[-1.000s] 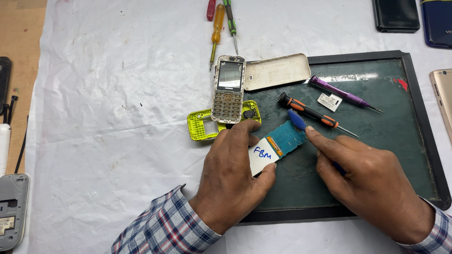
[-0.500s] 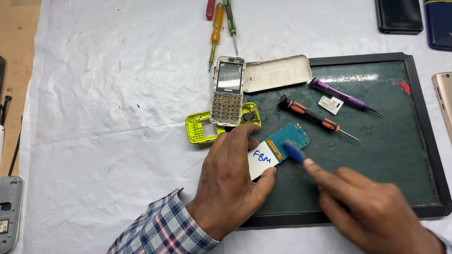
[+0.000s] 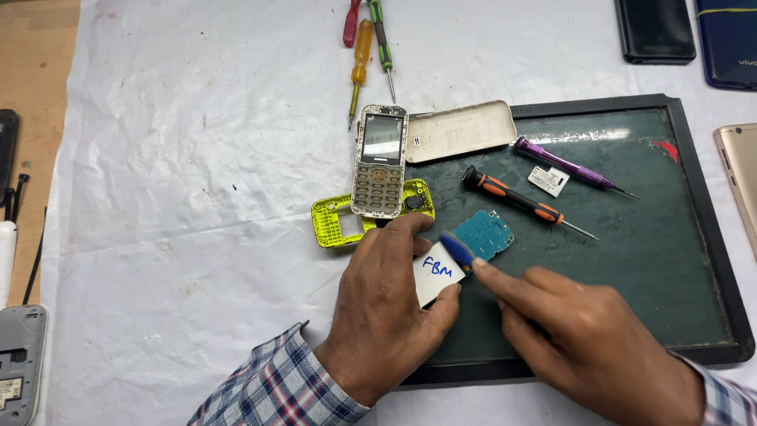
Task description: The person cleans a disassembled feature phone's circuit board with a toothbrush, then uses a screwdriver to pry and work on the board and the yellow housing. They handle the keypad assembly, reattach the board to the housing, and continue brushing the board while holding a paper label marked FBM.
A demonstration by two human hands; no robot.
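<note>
The circuit board (image 3: pixel 482 237), blue-green with a white labelled end, lies on the left part of the dark work mat (image 3: pixel 670 260), near the mat's left edge. Open mat surface extends to its right and below.

The left hand (image 3: pixel 386 312) rests palm-down, thumb and fingers closed on the board's white end, pinning it flat. The right hand (image 3: pixel 587 347) comes in from the lower right and pinches a blue pry tool (image 3: pixel 457 251) between thumb and forefinger, its tip touching the board.

Just above lie an orange-handled screwdriver (image 3: pixel 516 199), a purple screwdriver (image 3: pixel 564 164) and a small white chip (image 3: pixel 548 181). A keypad phone body (image 3: pixel 379 162) rests on a yellow-green frame (image 3: pixel 343 221), beside a beige back cover (image 3: pixel 461 130).
</note>
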